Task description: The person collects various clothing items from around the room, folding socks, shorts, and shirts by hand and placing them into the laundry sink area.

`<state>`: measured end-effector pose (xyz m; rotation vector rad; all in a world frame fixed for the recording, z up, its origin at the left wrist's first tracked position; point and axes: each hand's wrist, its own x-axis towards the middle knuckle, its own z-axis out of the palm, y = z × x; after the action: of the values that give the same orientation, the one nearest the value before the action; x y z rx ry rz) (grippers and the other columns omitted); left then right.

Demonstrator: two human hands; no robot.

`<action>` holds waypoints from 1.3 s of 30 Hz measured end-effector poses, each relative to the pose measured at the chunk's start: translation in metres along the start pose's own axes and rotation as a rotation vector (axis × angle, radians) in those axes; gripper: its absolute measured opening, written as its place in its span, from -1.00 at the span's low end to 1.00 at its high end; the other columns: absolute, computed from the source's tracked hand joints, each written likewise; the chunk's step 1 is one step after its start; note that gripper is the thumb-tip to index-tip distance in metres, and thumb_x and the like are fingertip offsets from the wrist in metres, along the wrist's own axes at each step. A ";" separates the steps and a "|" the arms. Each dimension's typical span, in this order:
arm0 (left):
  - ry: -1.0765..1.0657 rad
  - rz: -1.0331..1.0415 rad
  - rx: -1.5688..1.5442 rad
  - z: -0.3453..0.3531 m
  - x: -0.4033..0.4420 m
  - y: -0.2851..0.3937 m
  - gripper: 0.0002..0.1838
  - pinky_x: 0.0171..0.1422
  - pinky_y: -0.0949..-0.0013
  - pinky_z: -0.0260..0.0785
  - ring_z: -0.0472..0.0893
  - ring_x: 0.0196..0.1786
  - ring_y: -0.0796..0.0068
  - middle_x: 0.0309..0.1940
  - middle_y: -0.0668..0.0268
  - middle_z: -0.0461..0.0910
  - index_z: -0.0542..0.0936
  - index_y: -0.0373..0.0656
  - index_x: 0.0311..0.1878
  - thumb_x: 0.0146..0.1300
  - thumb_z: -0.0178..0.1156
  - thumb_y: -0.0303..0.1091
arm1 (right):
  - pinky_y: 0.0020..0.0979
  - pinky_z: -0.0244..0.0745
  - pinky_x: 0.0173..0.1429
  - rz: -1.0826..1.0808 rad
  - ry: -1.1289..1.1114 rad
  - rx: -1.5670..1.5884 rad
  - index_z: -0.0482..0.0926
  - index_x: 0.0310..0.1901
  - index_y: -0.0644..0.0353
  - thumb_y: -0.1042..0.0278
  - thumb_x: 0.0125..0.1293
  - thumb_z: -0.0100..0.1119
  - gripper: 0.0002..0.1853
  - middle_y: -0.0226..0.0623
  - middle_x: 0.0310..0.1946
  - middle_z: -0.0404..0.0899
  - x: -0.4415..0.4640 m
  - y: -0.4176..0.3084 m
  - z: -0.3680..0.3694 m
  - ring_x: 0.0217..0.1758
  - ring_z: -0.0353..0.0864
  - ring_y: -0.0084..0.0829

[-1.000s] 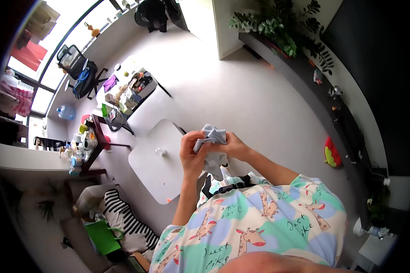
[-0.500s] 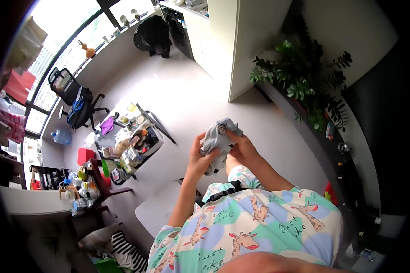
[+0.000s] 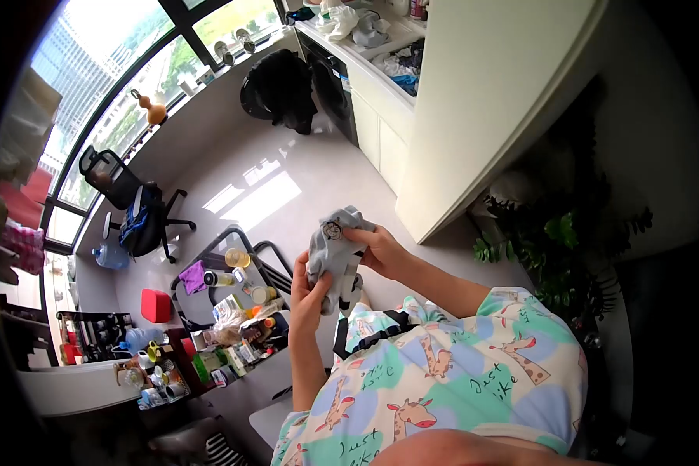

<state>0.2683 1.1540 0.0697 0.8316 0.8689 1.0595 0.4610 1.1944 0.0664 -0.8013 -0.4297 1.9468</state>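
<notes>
A bright room with a pale, glossy floor point(image 3: 349, 167) fills the frame, sunlit in a patch above centre.

Nearest, along the bottom, is the person's giraffe-print shirt point(image 3: 462, 373), with a black strap point(image 3: 377, 334) at its upper edge. Just above that, near the middle of the frame, a grey cloth item point(image 3: 330, 255) with a dark printed motif is held up in the air, clear of any furniture. The left hand point(image 3: 306, 295) grips its lower left side, thumb laid over the fabric; the right hand point(image 3: 380, 252) pinches its upper right part, thumb beside the motif. Both hands are closed on the cloth.

Beyond, left of centre, small jars, bottles and packets crowd a table point(image 3: 196, 308), along with a purple cloth point(image 3: 193, 277). A red box point(image 3: 156, 306) sits left of it. At the right, a leafy plant point(image 3: 563, 229) stands in shadow.

Farther off, an office chair point(image 3: 109, 175) is at upper left, with a blue water jug point(image 3: 110, 257) near it. White cabinets point(image 3: 380, 140) stand at upper centre, and windows point(image 3: 124, 54) span the upper left corner.
</notes>
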 end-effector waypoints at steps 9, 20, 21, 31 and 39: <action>-0.362 -0.083 0.334 -0.039 0.318 0.086 -0.42 0.13 0.41 0.42 0.55 0.04 0.47 -0.01 0.23 0.55 0.23 -0.12 0.37 0.32 0.17 -0.50 | -0.46 0.59 -0.09 -0.198 0.306 0.132 0.56 0.04 0.14 0.24 0.31 0.27 -0.68 -0.39 -0.12 0.62 0.217 -0.129 -0.017 -0.13 0.64 -0.53; -0.819 0.239 0.724 0.101 0.656 0.139 -0.48 -0.05 0.59 0.29 0.43 -0.17 0.67 -0.17 0.38 0.52 0.33 -0.14 0.31 0.30 0.13 -0.62 | -0.55 0.32 -0.35 -0.629 0.660 0.330 0.58 -0.06 0.03 0.18 0.28 0.28 -0.75 -0.53 -0.29 0.57 0.365 -0.328 -0.098 -0.34 0.48 -0.64; -0.827 0.266 0.718 0.114 0.685 0.138 -0.49 -0.06 0.60 0.29 0.42 -0.18 0.68 -0.17 0.39 0.51 0.34 -0.14 0.31 0.30 0.13 -0.62 | -0.57 0.30 -0.41 -0.632 0.674 0.310 0.58 -0.09 0.02 0.16 0.30 0.26 -0.78 -0.53 -0.34 0.57 0.384 -0.351 -0.117 -0.40 0.46 -0.66; -1.064 0.454 0.946 0.249 0.932 0.181 -0.56 -0.30 0.50 0.28 0.36 -0.45 0.60 -0.46 0.34 0.46 0.48 -0.05 0.20 0.25 0.17 -0.55 | -0.63 0.35 -0.57 -0.723 0.526 0.578 0.49 -0.19 0.05 0.15 0.29 0.32 -0.76 -0.47 -0.37 0.48 0.499 -0.542 -0.195 -0.51 0.45 -0.67; -1.155 1.199 1.030 0.478 1.132 0.124 -0.54 -0.07 0.22 0.46 0.64 -0.23 0.26 -0.23 0.20 0.64 0.54 0.10 0.20 0.21 0.18 -0.46 | -0.34 0.77 -0.20 -1.214 0.545 0.934 0.45 -0.12 0.32 0.27 0.42 0.15 -0.75 -0.14 -0.30 0.60 0.554 -0.756 -0.321 -0.32 0.69 -0.32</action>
<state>0.9292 2.1934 0.1677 2.6700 -0.2988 0.7543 0.9855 2.0344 0.0860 -0.2557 0.3058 0.5776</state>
